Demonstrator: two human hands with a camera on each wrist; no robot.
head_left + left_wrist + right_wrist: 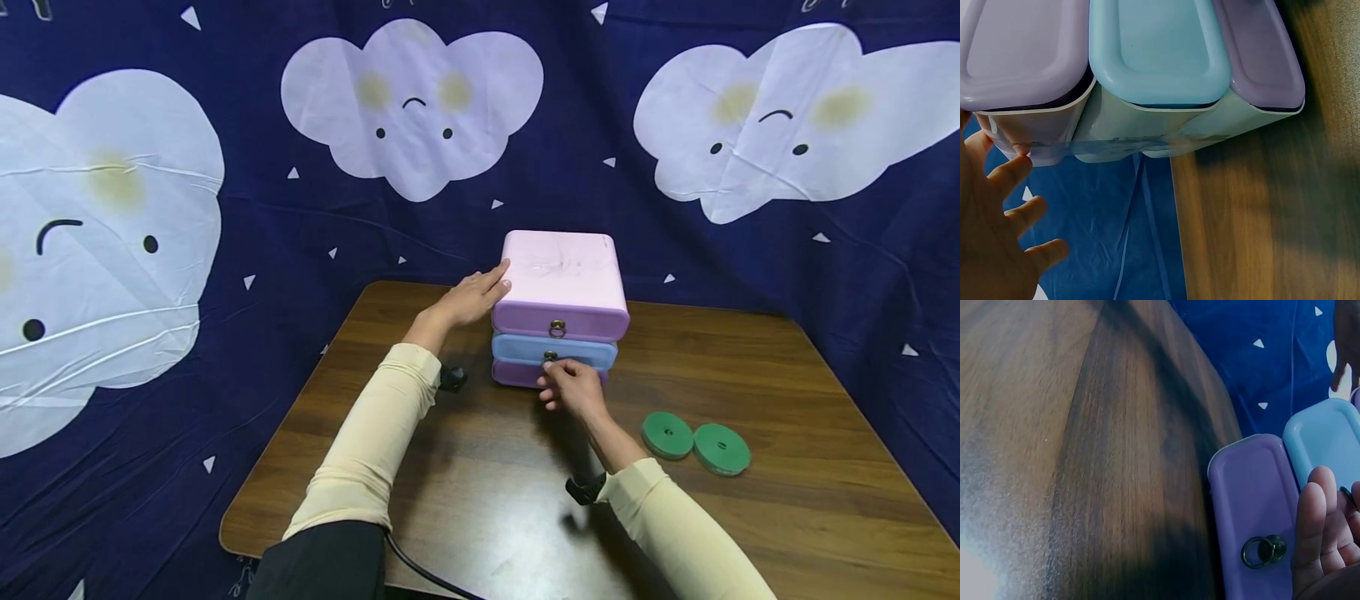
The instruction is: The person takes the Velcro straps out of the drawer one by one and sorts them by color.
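Observation:
A small three-tier drawer box (562, 265) with a pale pink top stands at the back of the table. Its top drawer (525, 321) is lilac, the middle drawer (513, 346) light blue and the bottom drawer (510, 372) purple. My left hand (471, 298) rests with spread fingers against the upper left side of the box. With thumb and forefinger my right hand (573, 390) pinches the ring pull (550, 356) of the blue drawer. In the right wrist view the purple drawer's ring pull (1262, 551) hangs free beside the hand.
Two flat green rolls (667, 435) lie side by side on the wooden table (810, 467), right of my right hand. A dark blue cloth (585, 200) with clouds hangs behind the table. A black cable (423, 572) runs near the front edge.

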